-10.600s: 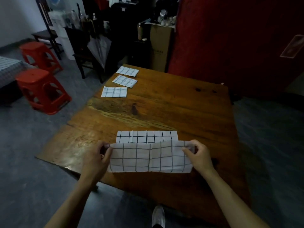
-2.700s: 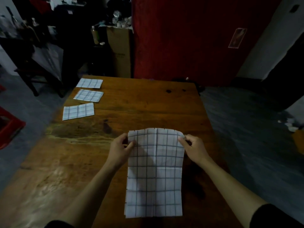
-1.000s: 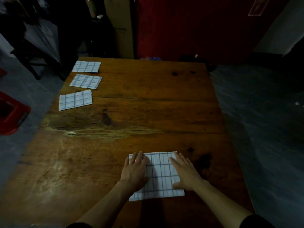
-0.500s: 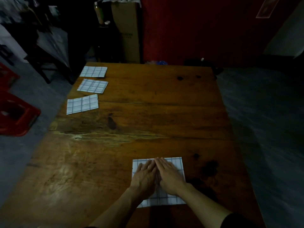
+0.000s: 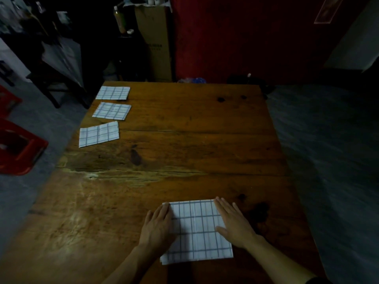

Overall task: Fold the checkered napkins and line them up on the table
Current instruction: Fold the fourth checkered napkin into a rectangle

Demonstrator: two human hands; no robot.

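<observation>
Three folded white checkered napkins point(image 5: 106, 115) in a column, far-left edge of brown wooden table point(image 5: 184, 144). Left hand point(image 5: 158, 227), flat, fingers spread, and right hand point(image 5: 233, 223), likewise flat, pressing fourth folded checkered napkin point(image 5: 196, 230), near edge.

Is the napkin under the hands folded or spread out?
Folded. The napkin lies flat, a compact rectangle with layered edges at its near left corner, pressed by left hand and right hand.

I am seeing a tall cardboard box point(image 5: 156, 44) standing past the far edge, against a red wall point(image 5: 242, 35). A bottle point(image 5: 119, 19) is standing just left of it. Red stools point(image 5: 17, 147) are sitting on the grey floor point(image 5: 328, 140), left.
</observation>
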